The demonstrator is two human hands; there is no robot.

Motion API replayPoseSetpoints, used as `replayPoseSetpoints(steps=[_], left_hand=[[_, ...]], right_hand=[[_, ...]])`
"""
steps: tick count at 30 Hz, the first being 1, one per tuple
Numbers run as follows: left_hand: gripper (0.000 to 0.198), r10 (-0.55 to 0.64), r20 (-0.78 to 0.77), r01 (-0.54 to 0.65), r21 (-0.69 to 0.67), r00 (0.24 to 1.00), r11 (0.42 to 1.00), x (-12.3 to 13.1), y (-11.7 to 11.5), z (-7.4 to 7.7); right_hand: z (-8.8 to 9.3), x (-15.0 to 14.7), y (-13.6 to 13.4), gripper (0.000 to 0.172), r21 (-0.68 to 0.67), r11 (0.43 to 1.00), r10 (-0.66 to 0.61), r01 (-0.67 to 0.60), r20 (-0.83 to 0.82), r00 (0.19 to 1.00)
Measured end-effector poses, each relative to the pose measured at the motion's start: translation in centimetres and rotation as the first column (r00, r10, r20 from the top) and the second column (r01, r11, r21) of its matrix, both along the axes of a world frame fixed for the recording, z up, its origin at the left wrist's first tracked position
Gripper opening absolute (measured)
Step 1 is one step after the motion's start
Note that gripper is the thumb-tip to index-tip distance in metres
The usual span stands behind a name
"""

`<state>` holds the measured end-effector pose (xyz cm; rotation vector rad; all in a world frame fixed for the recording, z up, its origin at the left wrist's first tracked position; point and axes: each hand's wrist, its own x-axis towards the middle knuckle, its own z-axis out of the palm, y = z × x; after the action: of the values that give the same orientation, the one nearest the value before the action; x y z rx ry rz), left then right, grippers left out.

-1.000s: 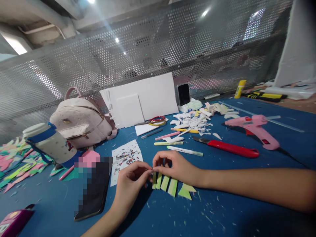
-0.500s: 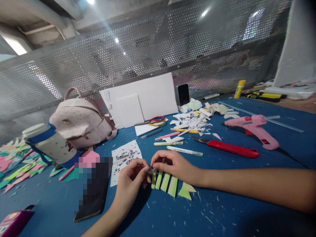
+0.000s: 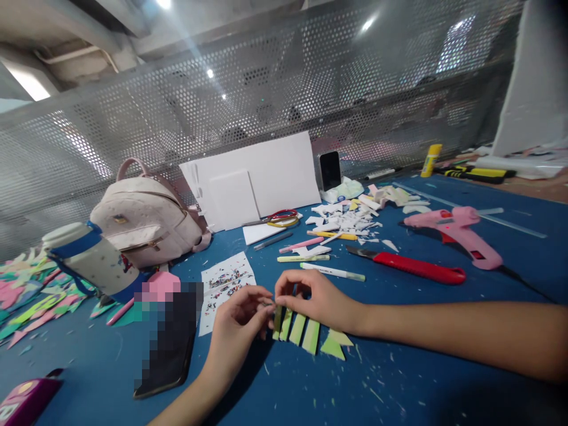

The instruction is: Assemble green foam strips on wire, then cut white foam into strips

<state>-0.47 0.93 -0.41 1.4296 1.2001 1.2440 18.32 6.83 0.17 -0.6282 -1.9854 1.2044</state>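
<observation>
Near the middle of the blue table, several green strips (image 3: 297, 329) lie side by side in a row, with small green triangular pieces (image 3: 333, 344) at the right end. My left hand (image 3: 242, 319) is closed at the row's left end, thumb and fingers pinched together; what is between them is too small to make out. My right hand (image 3: 313, 299) arches over the tops of the strips, its thumb and forefinger pinched close to the left fingertips. Whether it grips the leftmost strip is hidden. A white paper with tiny coloured bits (image 3: 222, 290) lies just beyond my left hand.
A red utility knife (image 3: 419, 267), a pink glue gun (image 3: 461, 231) and pens (image 3: 332, 271) lie beyond my right arm. White scraps (image 3: 346, 219) and scissors (image 3: 279, 219) are farther back. At left are a dark phone (image 3: 171, 349), a tumbler (image 3: 91, 260) and a backpack (image 3: 146, 213).
My right hand's fingertips have shifted slightly right, and the left fingers have turned a little. The strips stay in place.
</observation>
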Motion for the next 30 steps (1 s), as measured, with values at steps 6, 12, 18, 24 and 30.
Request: replayPoseSetpoints(steps=[6,12,18,24,30], left_hand=[[0.012,0.057,-0.037,-0.056,0.016,0.998,0.998,-0.06,0.03,0.11],[0.011,0.072,-0.085,-0.069,0.043,0.994,0.997,0.02,-0.18,0.37],[0.013,0.075,-0.106,-0.070,0.047,0.992,0.996,0.08,-0.19,0.45],[0.013,0.071,-0.158,-0.059,0.077,0.985,0.995,0.11,-0.45,0.44],[0.016,0.043,-0.228,-0.021,0.099,0.973,0.995,-0.02,-0.49,0.38]], right_hand=[[-0.19,0.00,0.19,0.009,0.005,1.000,-0.011,0.011,0.006,1.000],[-0.10,0.11,-0.02,0.008,0.016,1.000,-0.002,0.001,0.017,1.000],[0.09,0.07,-0.16,0.007,0.017,1.000,0.003,-0.003,0.022,1.000],[-0.08,-0.01,-0.06,0.005,0.031,1.000,-0.003,0.002,0.028,1.000],[-0.09,0.01,-0.16,0.003,0.053,0.999,-0.009,0.007,0.032,0.999]])
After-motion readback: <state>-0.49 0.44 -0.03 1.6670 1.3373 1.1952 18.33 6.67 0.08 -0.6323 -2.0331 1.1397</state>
